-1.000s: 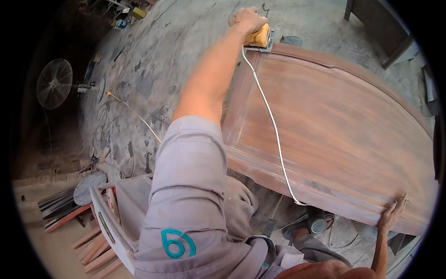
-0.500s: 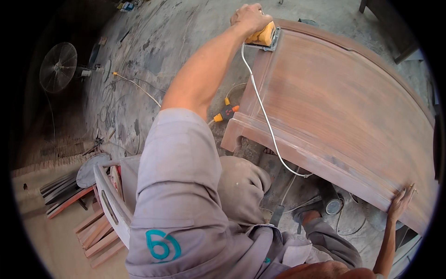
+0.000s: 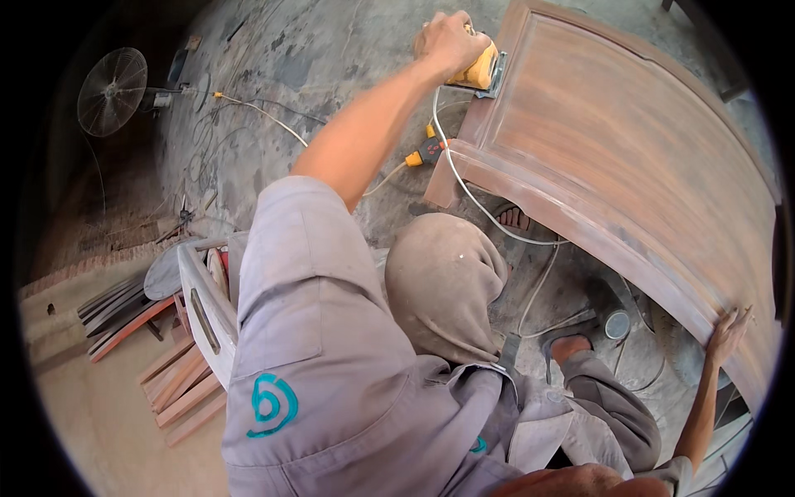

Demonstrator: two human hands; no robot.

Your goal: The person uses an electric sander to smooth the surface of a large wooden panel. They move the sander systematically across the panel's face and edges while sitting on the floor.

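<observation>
At far left, a caged fan [image 3: 113, 91] faces the room; below it, reddish wooden strips [image 3: 189, 388] lie beside a pale slotted frame [image 3: 209, 319]. Right of these, a black cable splitter [image 3: 431, 150] with yellow plugs rests on the floor [image 3: 290, 66]. The left hand [image 3: 448, 43] has its fingers clenched around a yellow power sander [image 3: 478, 71], positioned at the left edge of a curved wooden panel [image 3: 613, 116]. At right, the right hand [image 3: 726, 335] lies near the panel's lower edge, fingers released and extended.
</observation>
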